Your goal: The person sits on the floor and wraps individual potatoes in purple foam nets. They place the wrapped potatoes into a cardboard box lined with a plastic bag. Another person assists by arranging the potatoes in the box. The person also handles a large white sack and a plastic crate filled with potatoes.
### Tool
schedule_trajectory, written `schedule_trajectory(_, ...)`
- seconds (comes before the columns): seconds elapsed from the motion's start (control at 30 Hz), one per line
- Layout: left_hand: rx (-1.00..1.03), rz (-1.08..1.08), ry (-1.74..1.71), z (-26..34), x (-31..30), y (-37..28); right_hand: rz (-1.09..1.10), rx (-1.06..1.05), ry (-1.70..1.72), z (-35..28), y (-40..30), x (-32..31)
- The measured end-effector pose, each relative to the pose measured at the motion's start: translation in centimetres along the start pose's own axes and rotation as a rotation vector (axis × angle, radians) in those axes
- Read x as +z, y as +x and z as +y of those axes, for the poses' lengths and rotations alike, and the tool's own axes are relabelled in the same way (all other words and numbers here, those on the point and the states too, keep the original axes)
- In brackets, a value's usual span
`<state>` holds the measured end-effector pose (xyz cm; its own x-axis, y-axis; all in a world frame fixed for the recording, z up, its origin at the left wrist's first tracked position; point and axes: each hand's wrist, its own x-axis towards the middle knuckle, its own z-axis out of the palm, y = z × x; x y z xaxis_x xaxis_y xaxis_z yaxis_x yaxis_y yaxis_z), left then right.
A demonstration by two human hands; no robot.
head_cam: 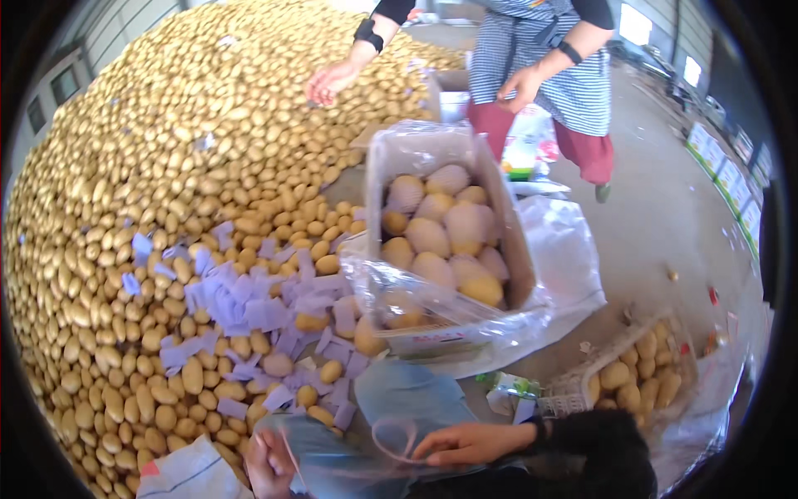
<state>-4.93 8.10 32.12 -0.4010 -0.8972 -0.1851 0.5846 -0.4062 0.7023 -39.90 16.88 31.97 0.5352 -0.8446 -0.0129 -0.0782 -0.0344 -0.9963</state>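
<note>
My left hand (pixel 271 458) is at the bottom left of centre with its fingers curled, beside my denim-covered knee. A thin pinkish line runs by it; whether the fingers grip it is unclear. My right hand (pixel 464 443), in a black sleeve, holds a pinkish looped string (pixel 396 440) over my lap. Beyond my knees stands a cardboard box (pixel 527 265) in a clear plastic liner (pixel 436 290). Inside are potatoes (pixel 480 288), many in pale foam nets (pixel 427 236). Lavender slips (pixel 237 296) lie left of the box.
A huge heap of potatoes (pixel 206 150) fills the left side. A crate (pixel 564 390) of potatoes stands at lower right. A person (pixel 542 68) in a striped apron stands beyond the box, both hands free. White sacking (pixel 555 243) lies beside the box; printed cartons (pixel 726 178) line the far right.
</note>
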Motion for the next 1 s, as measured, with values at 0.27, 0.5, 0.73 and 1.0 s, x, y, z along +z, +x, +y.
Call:
schedule_trajectory(0.27, -0.424, -0.319, 1.055, -3.7, 2.1, -6.3, 0.288, 0.26, 0.615, 3.2, -9.2, 5.1)
schedule_trajectory(0.5, 0.125, -0.986, 1.514, -9.6, 17.1, -5.0, 0.458, -0.186, 0.502, 2.6, -8.5, 11.1)
schedule_trajectory(0.73, 0.413, -1.111, 1.419, -10.1, 18.1, -4.8, 0.728, -0.177, 0.231, 1.0, -12.4, 5.2)
schedule_trajectory(1.0, 0.442, -0.449, 1.668, -6.8, 10.4, 0.6, 1.185, -0.699, 0.821, 4.0, -23.3, -4.0)
